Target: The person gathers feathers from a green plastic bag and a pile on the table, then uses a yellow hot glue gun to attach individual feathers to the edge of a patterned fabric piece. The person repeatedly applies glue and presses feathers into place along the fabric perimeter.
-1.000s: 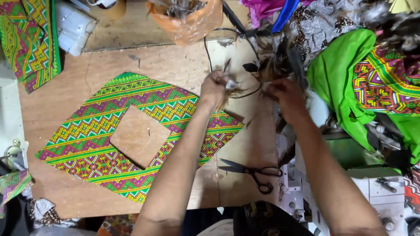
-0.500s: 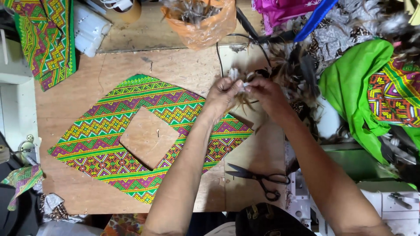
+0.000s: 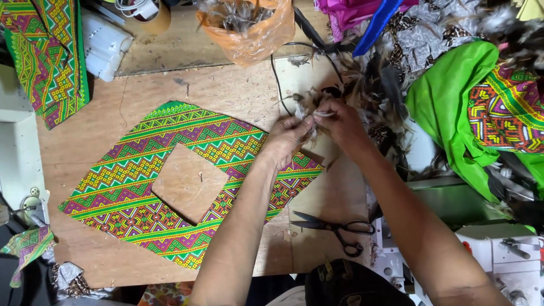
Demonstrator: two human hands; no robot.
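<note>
1. The left hand (image 3: 289,139) and right hand (image 3: 339,122) meet over the far right of the wooden table (image 3: 226,90), fingertips pinched together on a small tuft of feathers (image 3: 309,113). Both hands grip it; neither is slack or balled into a fist.
2. The tuft sits between the two thumbs and forefingers, lifted just above the board, right beside a loose heap of brown and white feathers (image 3: 368,85). Holding it up like that looks like a way to sort or bunch the quills without the heap getting in the way.
3. Under the left forearm lies a patterned cloth (image 3: 141,187), a diamond shape with a square hole cut in its middle so the bare wood shows through. It lies flat and spread, as if kept ready for working on.
4. Black scissors (image 3: 337,226) rest closed on the board near the right elbow, within easy reach.
5. At the far edge stands an orange plastic bag (image 3: 255,28), mouth open, with more feathers poking out of it.
6. A thin black cord (image 3: 277,79) loops across the table toward the feather heap.
7. To the right, bright green fabric (image 3: 447,102) is piled, with more patterned cloth on top.
8. A folded patterned strip (image 3: 51,56) lies at the far left corner.
</note>
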